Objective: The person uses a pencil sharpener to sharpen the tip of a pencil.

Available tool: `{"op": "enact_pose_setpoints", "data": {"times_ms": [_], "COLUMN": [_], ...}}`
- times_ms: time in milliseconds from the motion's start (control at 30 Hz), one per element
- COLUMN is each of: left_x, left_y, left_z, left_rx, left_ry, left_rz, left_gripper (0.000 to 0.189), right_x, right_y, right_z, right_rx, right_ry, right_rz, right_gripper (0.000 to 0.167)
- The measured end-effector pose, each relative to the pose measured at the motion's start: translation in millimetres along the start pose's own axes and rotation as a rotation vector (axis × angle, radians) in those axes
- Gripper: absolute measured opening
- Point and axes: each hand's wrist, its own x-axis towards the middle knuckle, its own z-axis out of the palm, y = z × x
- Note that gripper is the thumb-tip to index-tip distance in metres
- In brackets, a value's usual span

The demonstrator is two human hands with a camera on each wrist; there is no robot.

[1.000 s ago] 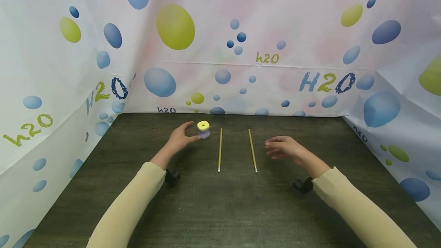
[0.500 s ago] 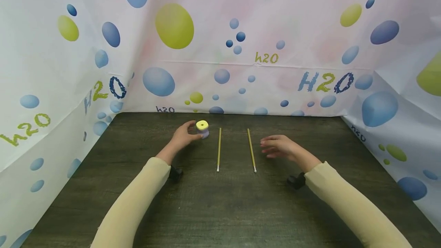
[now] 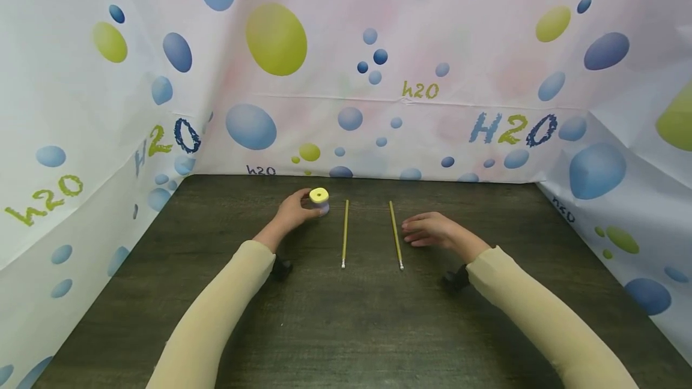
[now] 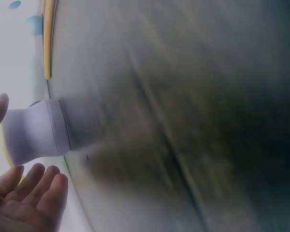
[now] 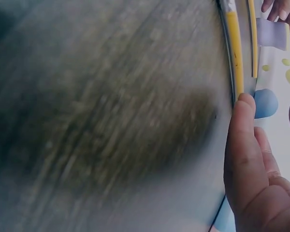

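Observation:
A lavender pencil sharpener (image 3: 322, 204) with a yellow top and a small hole stands upright on the dark table. My left hand (image 3: 294, 209) is around its left side, thumb in front and fingers behind. In the left wrist view, the thumb is apart from the sharpener (image 4: 31, 131) and the fingers lie close beside it; contact cannot be told. Two yellow pencils lie to the right, the left pencil (image 3: 345, 234) and the right pencil (image 3: 396, 234), white eraser ends toward me. My right hand (image 3: 432, 230) holds nothing, its relaxed fingers just beside the right pencil.
The dark wooden table (image 3: 324, 329) reaches back to a white sheet (image 3: 459, 29) printed with bubbles and lettering. This sheet also hangs along the left and right sides. Black wrist mounts (image 3: 456, 278) sit under both wrists.
My left hand has moved right, closing in around the sharpener. My right hand has come left, up to the right pencil. The sharpener and both pencils have stayed in place.

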Motion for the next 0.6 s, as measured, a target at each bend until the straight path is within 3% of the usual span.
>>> {"op": "enact_pose_setpoints", "data": {"times_ms": [333, 600], "left_x": [4.9, 10.9], "left_y": [1.2, 2.8], "left_z": [4.4, 6.3], "left_rx": [-0.032, 0.025], "left_ry": [0.009, 0.034], "left_rz": [-0.016, -0.033], "left_gripper": [0.074, 0.070], "right_x": [13.1, 16.1], "right_y": [-2, -6], "right_z": [5, 9], "right_rx": [-0.033, -0.087], "right_ry": [0.005, 0.043], "right_rz": [0.032, 0.047], "right_gripper": [0.048, 0.045]}}
